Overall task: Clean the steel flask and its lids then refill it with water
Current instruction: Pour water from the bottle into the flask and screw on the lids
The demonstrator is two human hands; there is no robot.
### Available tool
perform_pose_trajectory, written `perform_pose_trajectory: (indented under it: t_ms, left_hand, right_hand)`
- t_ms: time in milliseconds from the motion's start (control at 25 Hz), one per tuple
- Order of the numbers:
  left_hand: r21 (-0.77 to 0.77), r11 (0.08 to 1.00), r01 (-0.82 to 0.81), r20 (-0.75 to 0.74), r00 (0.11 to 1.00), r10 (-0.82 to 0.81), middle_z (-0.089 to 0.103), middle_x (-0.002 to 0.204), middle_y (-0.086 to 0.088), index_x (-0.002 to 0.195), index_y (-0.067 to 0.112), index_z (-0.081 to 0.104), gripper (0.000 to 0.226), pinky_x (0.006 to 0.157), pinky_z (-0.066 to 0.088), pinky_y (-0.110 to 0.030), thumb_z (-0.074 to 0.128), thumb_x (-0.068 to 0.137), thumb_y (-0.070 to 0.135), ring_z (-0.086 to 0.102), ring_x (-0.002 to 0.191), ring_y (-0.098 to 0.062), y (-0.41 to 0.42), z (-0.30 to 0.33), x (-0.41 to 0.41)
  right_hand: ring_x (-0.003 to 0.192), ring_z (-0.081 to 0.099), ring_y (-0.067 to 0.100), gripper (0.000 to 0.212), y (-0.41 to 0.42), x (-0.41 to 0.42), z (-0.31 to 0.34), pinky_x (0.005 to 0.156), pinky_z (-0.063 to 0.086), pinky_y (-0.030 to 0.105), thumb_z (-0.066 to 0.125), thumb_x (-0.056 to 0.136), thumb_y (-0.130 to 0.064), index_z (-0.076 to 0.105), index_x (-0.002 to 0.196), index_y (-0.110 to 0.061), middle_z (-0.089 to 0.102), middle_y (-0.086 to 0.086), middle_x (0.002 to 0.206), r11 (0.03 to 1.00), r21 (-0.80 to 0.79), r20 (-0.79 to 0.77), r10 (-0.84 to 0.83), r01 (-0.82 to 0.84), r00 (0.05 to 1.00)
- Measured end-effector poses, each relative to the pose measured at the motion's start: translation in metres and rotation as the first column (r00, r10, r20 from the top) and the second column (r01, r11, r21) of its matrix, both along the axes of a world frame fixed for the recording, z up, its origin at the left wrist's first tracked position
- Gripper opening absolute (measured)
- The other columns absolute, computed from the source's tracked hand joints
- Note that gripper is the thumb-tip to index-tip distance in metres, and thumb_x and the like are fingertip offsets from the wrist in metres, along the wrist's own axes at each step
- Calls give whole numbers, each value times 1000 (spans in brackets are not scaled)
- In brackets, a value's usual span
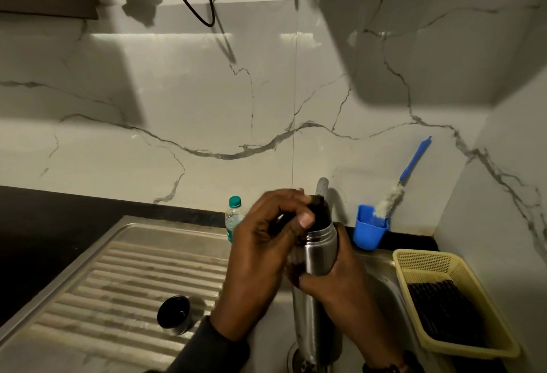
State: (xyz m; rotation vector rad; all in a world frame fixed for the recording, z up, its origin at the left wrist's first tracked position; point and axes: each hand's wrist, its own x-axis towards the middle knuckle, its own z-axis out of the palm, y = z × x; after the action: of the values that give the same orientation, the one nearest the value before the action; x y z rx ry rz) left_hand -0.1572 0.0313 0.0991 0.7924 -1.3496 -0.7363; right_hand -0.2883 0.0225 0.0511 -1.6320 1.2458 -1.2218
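The steel flask (322, 249) stands upright over the sink basin, and its lower body reaches down toward the drain (305, 365). My right hand (337, 275) grips the flask around its middle from the right. My left hand (263, 242) comes in from the left, with its fingers and thumb curled round the black inner lid (321, 214) on the flask's mouth. Whether that lid is screwed tight or loose is hidden by my fingers. A second lid, the steel cup lid (173, 315) with a dark inside, lies open side up on the ribbed drainboard (124, 272).
The tap (322, 184) rises just behind the flask. A small plastic water bottle (234, 217) with a green cap stands to its left. A blue cup (368, 230) holding a bottle brush (410, 172) and a yellow basket (438, 272) sit at the right.
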Motion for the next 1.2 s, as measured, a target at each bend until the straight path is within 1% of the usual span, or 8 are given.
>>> perform_pose_trajectory:
  t_ms: [120, 320, 440, 640, 880, 960, 1040, 1200]
  left_hand:
    - [-3, 999, -33, -60, 998, 33, 72, 108, -6, 98, 4, 70, 10, 95, 53, -29, 64, 90, 5, 66, 112, -20, -4, -6, -10]
    - [-7, 1000, 4, -85, 996, -4, 72, 109, -7, 99, 1, 69, 12, 95, 52, -26, 65, 88, 2, 66, 113, -20, -3, -11, -7]
    - [2, 1000, 0, -182, 983, 1, 73, 111, -10, 101, 0, 67, 15, 95, 54, -29, 65, 86, 0, 68, 112, -21, 2, -14, -6]
    - [145, 975, -166, -224, 955, 196, 74, 98, -7, 97, 11, 69, 10, 81, 55, -28, 67, 88, 6, 69, 95, -20, -5, -51, 34]
    - [344, 843, -413, 12, 900, 436, 69, 85, -3, 94, 20, 68, 14, 70, 51, -43, 77, 84, 26, 65, 76, -21, 9, -140, 104]
    - [361, 790, -496, 139, 866, 480, 64, 95, -3, 103, 27, 64, 36, 72, 55, -50, 81, 78, 46, 66, 85, -28, 21, -167, 132]
    - [262, 753, -603, 300, 793, 531, 58, 108, 1, 109, 31, 59, 46, 87, 52, -45, 76, 73, 55, 61, 101, -23, 34, -194, 160]
    - [309, 685, -660, 555, 710, 434, 46, 133, -3, 136, 12, 45, 101, 105, 34, -33, 83, 56, 59, 43, 124, -22, 39, -225, 193]
  right_hand:
    - [84, 63, 6, 80, -3, 3, -7, 75, 56, 29, 84, 60, -10, 45, 125, -37, 64, -12, 95, 998, 55, 25, -22, 21, 999]
    - [86, 63, 1, 72, -5, 0, -10, 71, 54, 22, 86, 60, -15, 45, 111, -48, 64, -19, 95, 1000, 19, 50, -24, 23, 998]
    - [88, 64, 1, 74, -3, 1, -11, 74, 57, 28, 86, 60, -19, 46, 116, -45, 64, -23, 99, 1000, 11, 56, 3, -4, 998]
    - [94, 58, -13, 68, 3, 7, -9, 66, 47, 6, 89, 60, -29, 45, 110, -47, 57, -39, 103, 999, -16, 76, 46, -45, 996]
    - [95, 59, -13, 70, 9, 25, -21, 68, 46, 2, 89, 63, -22, 44, 103, -58, 58, -39, 103, 994, -13, 66, 111, -110, 992]
    - [94, 58, -14, 73, 12, 32, -24, 67, 45, 1, 89, 63, -21, 43, 100, -65, 58, -40, 102, 991, -1, 55, 130, -130, 990]
    - [93, 59, -14, 70, 14, 39, -29, 66, 46, 2, 88, 64, -20, 45, 103, -58, 59, -40, 101, 988, 11, 54, 150, -151, 987]
    - [92, 60, -13, 68, 16, 51, -37, 67, 47, 6, 88, 64, -22, 45, 105, -55, 60, -39, 100, 984, 37, 40, 175, -176, 984]
